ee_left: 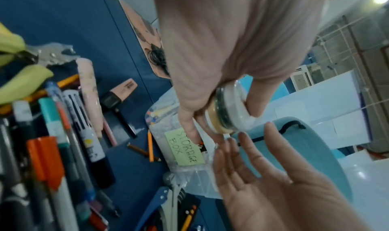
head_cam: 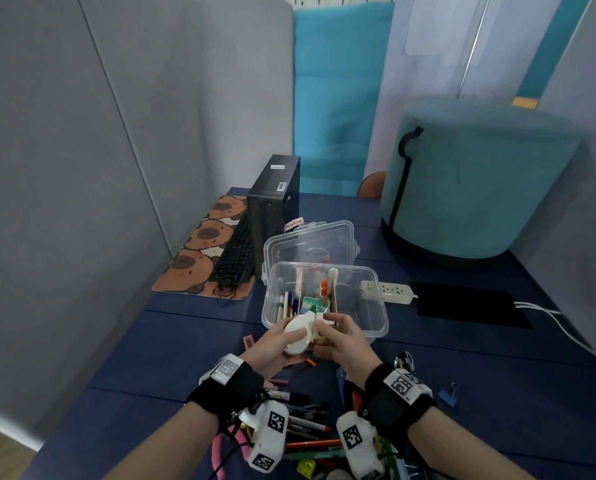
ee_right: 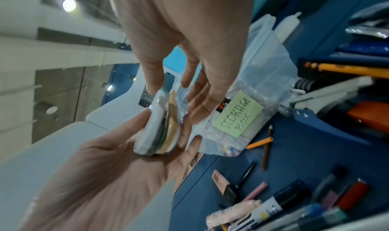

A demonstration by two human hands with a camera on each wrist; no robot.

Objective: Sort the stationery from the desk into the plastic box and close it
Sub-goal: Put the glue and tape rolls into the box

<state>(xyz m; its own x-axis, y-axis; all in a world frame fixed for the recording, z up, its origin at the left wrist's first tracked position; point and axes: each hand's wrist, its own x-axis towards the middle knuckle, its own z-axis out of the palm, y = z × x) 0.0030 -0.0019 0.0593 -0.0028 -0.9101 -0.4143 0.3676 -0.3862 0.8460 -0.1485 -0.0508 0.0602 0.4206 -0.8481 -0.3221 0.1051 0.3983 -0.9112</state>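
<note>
I hold the white round case (head_cam: 298,333) in my left hand (head_cam: 272,348), thumb and fingers around its rim, at 6 o'clock of the plastic box (head_cam: 379,327). My right hand (head_cam: 341,341) is relaxed, fingertips touching it. It seems light, stiff, smooth; gripping the rim is safest.

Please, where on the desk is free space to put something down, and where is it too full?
Bare blue desk lies between the mouse mat and the left hand, and again between the power strip and the blue binder clip. The pen pile under the wrists is crowded, and so is the plastic box, left side.
</note>
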